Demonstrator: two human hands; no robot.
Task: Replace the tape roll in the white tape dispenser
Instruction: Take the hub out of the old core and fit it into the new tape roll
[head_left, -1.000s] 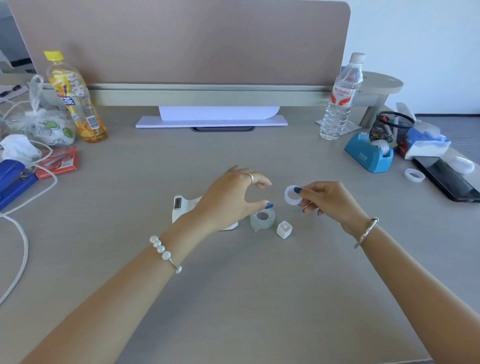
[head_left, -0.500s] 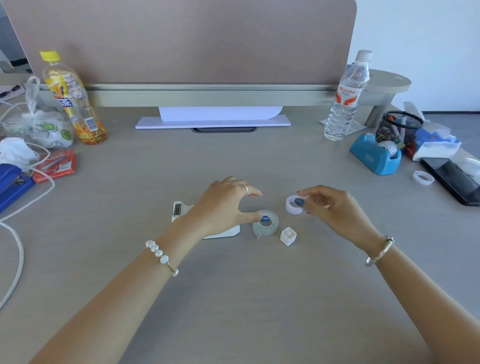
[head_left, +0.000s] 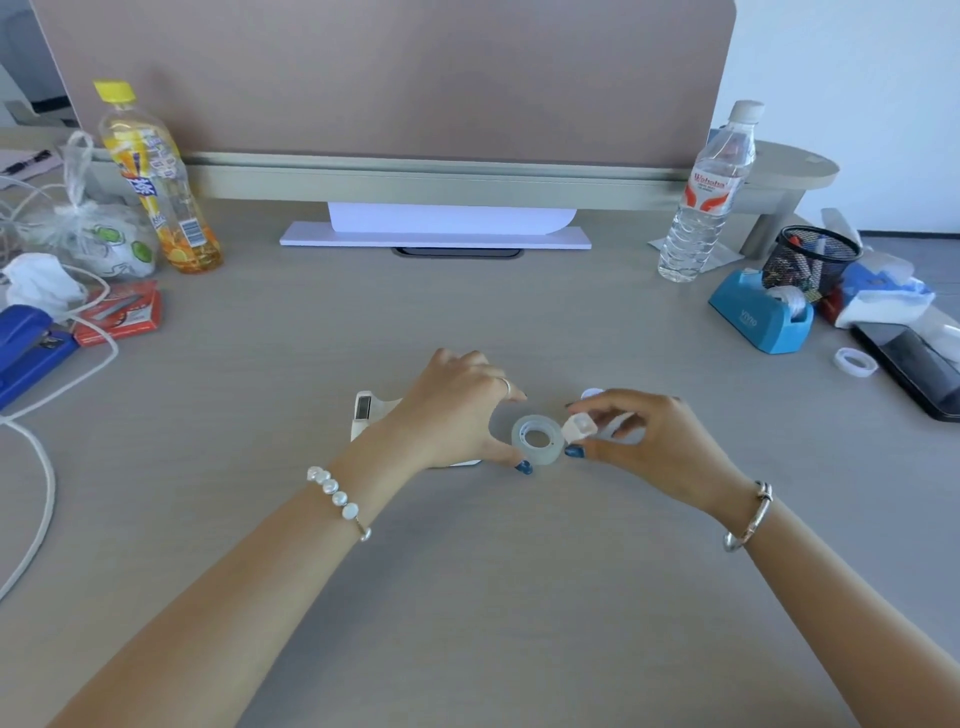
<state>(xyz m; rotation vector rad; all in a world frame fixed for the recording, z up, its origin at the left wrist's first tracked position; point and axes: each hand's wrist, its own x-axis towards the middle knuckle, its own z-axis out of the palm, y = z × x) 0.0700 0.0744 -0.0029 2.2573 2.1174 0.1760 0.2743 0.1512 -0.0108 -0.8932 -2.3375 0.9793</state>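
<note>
A clear tape roll lies flat on the desk with its hole facing up. My left hand curls around its left side, thumb against its near edge. My right hand pinches a small white hub piece just right of the roll, its thumb touching the roll's right edge. A white empty tape core peeks out behind my right fingers. The white tape dispenser sits under my left hand and wrist, mostly hidden.
A blue tape dispenser, a mesh pen cup, a spare tape ring and a phone are at the right. A water bottle stands behind them. A juice bottle, stapler and cables are at the left.
My right hand moved down to the roll and now pinches the white hub instead of holding up the empty core. The tape roll went from tilted to flat.
</note>
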